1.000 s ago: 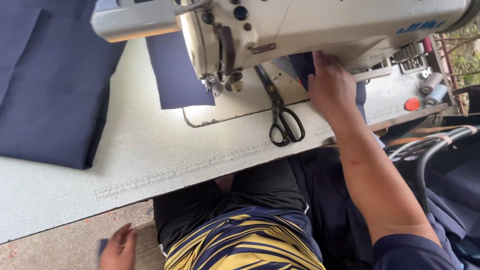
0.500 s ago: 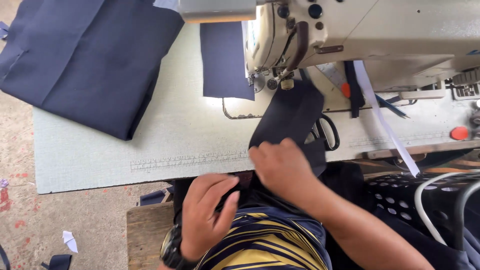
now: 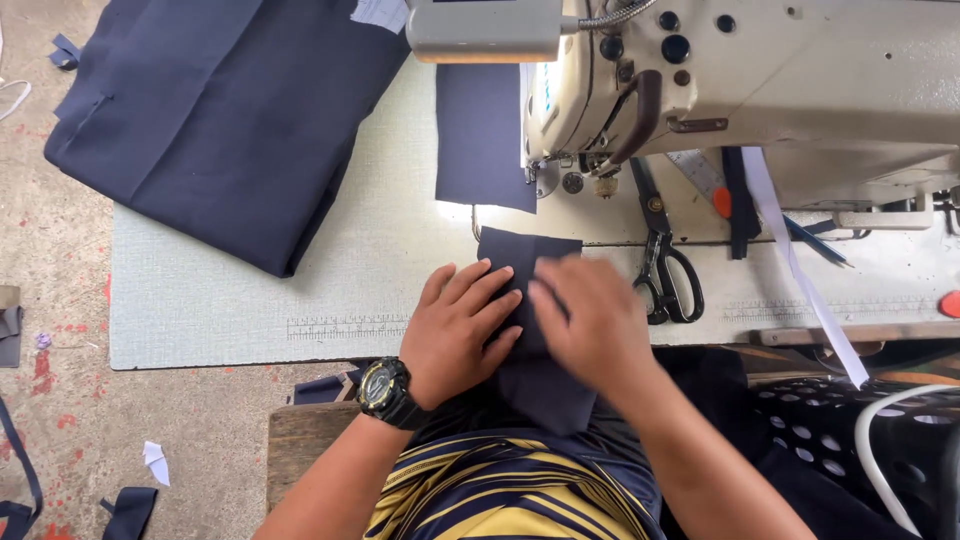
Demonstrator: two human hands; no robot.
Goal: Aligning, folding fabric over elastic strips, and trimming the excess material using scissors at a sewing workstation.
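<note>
Both my hands lie flat on a small navy fabric piece (image 3: 527, 255) at the near edge of the sewing table (image 3: 250, 300). My left hand (image 3: 462, 328), with a black watch on the wrist, presses its left side with fingers spread. My right hand (image 3: 592, 322) covers its right side, fingers pointing left. The fabric's far end reaches toward the needle area of the cream sewing machine (image 3: 740, 90); its near end hangs over the table edge onto my lap. A second navy piece (image 3: 484, 135) lies behind the presser foot.
Black scissors (image 3: 666, 270) rest on the table right of my hands. A large folded navy cloth (image 3: 220, 110) covers the far left of the table. A white tape strip (image 3: 800, 270) hangs off the right. Fabric scraps lie on the concrete floor (image 3: 60, 440).
My right hand drew back from under the machine arm with the navy piece. My left hand rose from my lap, and both now press the piece flat on the table edge.
</note>
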